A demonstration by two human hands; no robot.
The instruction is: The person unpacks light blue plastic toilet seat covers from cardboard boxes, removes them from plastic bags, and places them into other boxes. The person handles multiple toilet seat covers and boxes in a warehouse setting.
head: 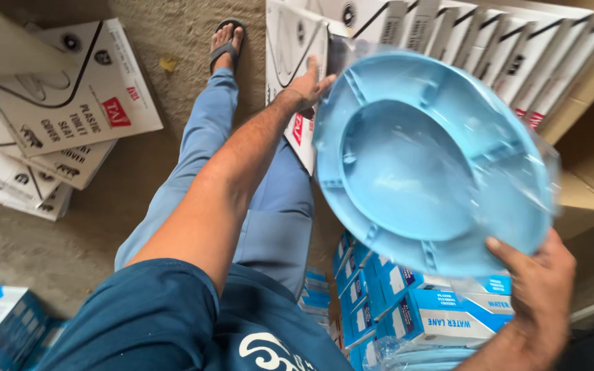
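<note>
Fingers [517, 257] of the right hand [541, 295] pinch the lower rim of a pale blue plastic toilet seat cover [421, 165], wrapped in thin clear film and held up tilted above the person's lap. Left hand [309, 88] reaches past the seat's far edge, fingers spread narrow against a flat white carton [290, 62] standing on edge; whether they grip the carton or only steady it I cannot tell.

Head view, risks: one-hand hold on slick film looks marginal; the seat could slide out and drop onto the blue boxes [407, 309] below. The upright carton could tip if nudged.

Surroundings: bare concrete floor [42, 254], dusty. White cartons stacked flat at left [56, 103], more filed upright in a large brown box [586, 117]. Person's sandalled foot [226, 41] stretched out ahead.
</note>
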